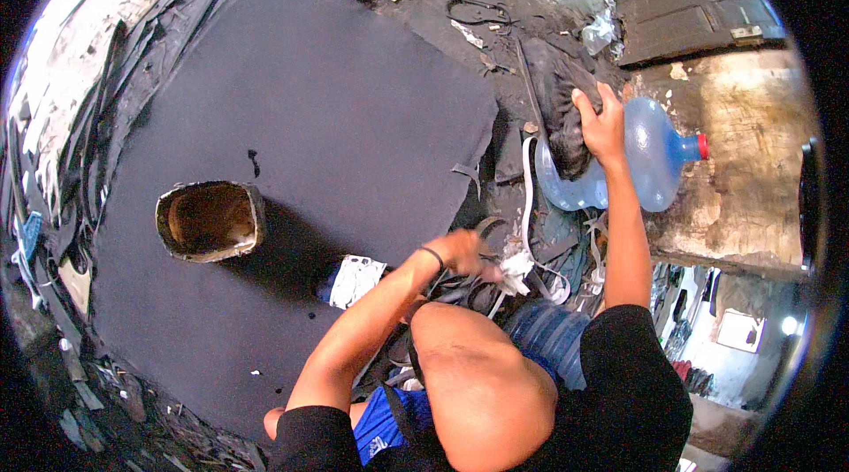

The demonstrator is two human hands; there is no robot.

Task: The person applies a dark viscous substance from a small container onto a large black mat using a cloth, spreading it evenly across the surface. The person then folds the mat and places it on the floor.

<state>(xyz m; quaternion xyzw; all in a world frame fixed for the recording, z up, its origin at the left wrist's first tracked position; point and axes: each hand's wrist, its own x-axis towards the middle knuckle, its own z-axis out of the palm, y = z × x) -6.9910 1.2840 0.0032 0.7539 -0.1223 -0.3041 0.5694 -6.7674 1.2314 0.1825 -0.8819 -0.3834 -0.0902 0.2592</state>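
Head view: dark rubber sheet (301,118) spread over littered floor, open tin (210,221) on it. Right hand (601,123) closed on black brush (562,114) against blue water jug (650,158). Left hand (464,253) pinching white rag (516,267), near knee.

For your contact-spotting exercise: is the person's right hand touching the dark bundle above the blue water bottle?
Touching: the head view shows the right hand gripping the dark bundle, fingers over its edge.
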